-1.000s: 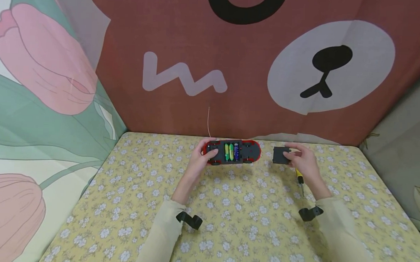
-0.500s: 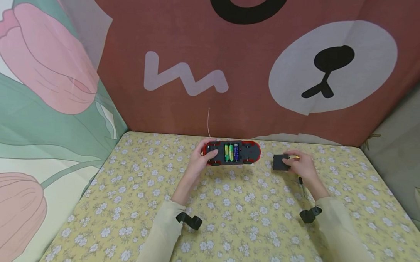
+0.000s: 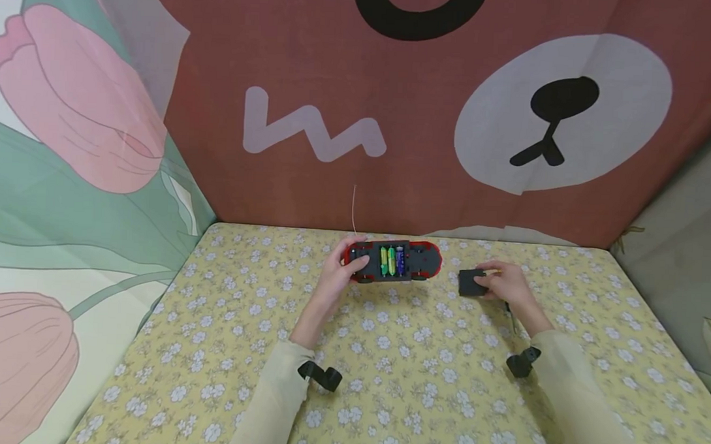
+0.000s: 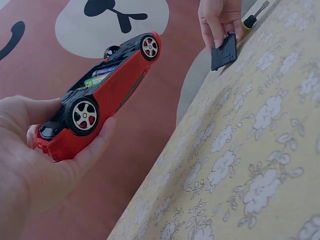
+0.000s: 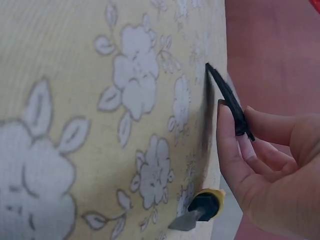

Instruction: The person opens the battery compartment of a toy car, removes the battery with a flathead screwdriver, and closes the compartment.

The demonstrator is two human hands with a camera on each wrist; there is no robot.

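My left hand (image 3: 333,271) grips the rear end of a red toy car (image 3: 427,260), held upside down above the table. Its black underside faces up, and several batteries (image 3: 391,260), green-yellow and purple-blue, lie in the uncovered compartment. To the right, my right hand (image 3: 511,284) pinches a black battery cover (image 3: 469,283) between thumb and fingers, low over the table. In the right wrist view the tip of the cover (image 5: 229,97) is close to the cloth; whether it touches I cannot tell. A yellow-and-black screwdriver (image 4: 248,21) lies by the right hand, partly hidden by it in the head view.
A yellow flowered cloth (image 3: 379,373) covers the table. Behind its back edge hangs a brown bear-print curtain (image 3: 309,194), with a thin white string (image 3: 353,209) in front of it. A tulip-print curtain (image 3: 78,238) closes the left side.
My right hand has moved down and toward me with the battery cover, now lower over the table and covering more of the screwdriver. The left hand and toy car have barely moved.
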